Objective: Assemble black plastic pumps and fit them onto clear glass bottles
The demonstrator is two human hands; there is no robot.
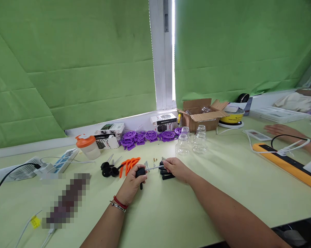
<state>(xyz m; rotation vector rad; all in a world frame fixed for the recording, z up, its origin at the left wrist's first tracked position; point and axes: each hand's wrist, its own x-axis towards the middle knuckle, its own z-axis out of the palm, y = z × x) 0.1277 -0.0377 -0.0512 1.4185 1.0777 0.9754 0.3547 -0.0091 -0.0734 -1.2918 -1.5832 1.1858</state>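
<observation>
My left hand is wrapped round a black rounded part, from which a thin metal rod sticks out to the right. At the rod's far end my right hand has its fingers pinched together; what lies between them is hidden. Several black tube-like pieces lie just under the right fingertips. Small metal screws, brass-coloured bits and little springs are spread behind the hands. To the left are orange plastic parts and black round pieces with metal rods.
Purple plastic parts, clear glass cups and an open cardboard box line the back. A shaker bottle stands left. Another person's hand rests beyond an orange power strip on the right.
</observation>
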